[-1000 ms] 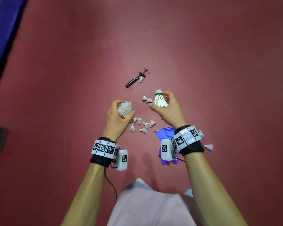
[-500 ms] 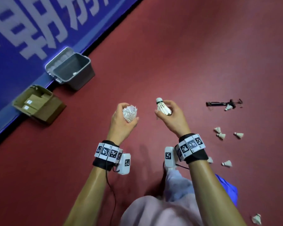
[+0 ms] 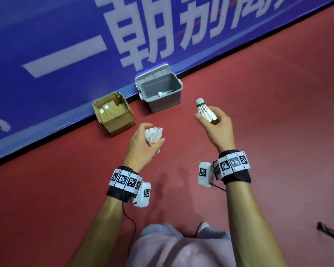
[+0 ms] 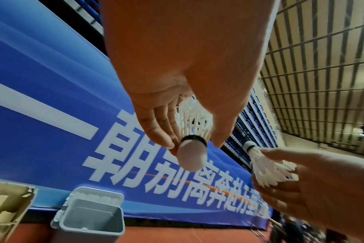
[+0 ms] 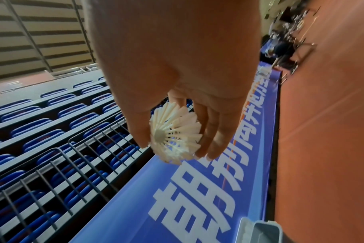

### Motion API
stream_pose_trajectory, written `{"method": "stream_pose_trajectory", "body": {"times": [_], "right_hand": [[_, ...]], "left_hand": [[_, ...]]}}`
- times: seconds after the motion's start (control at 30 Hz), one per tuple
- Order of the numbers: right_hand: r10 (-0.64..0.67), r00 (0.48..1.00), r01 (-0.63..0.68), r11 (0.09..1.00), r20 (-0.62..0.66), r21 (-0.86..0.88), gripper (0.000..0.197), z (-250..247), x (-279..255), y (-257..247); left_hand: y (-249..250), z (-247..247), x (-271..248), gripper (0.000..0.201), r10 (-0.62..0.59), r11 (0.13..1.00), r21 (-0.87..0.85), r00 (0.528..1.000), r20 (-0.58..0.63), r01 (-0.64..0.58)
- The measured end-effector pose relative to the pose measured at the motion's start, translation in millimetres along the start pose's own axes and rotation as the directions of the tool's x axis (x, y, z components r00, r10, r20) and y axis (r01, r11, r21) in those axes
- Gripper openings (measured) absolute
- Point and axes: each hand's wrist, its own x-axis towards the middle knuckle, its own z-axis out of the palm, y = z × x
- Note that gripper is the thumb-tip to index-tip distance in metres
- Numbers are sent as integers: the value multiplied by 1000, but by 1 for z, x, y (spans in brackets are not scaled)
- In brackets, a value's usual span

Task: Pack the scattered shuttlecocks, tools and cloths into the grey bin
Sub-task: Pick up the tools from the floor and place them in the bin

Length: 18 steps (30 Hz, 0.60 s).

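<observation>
Both hands were carrying: the left hand (image 3: 143, 145) pinched one shuttlecock (image 3: 153, 136), the right hand (image 3: 216, 126) another (image 3: 204, 110), with the grey bin (image 3: 160, 93) upper centre, so dropping them in seemed next.

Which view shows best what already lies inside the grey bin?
The head view: it looks down into the open grey bin, where a white shuttlecock lies. The left wrist view sees mostly its inner walls; the right wrist view catches only a rim corner.
</observation>
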Motion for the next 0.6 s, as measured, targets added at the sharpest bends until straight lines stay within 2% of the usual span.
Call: {"method": "stream_pose_trajectory", "body": {"times": [0.13, 0.3, 0.47, 0.6], "right_hand": [[-7, 996, 4, 999, 85, 43, 28, 47, 70, -3], [-13, 990, 5, 998, 143, 60, 31, 119, 160, 4], [-4, 989, 0, 1000, 146, 28, 40, 192, 267, 9], [48, 995, -46, 999, 86, -27, 44, 229, 353, -1]], "left_hand": [[-15, -15, 51, 50, -62, 998, -4, 996, -69, 62], [-54, -27, 135, 59, -122, 992, 15, 986, -117, 124], [-92, -44, 261, 58, -145, 989, 3, 980, -137, 147], [-108, -57, 370, 50, -143, 990, 0, 987, -74, 144]]}}
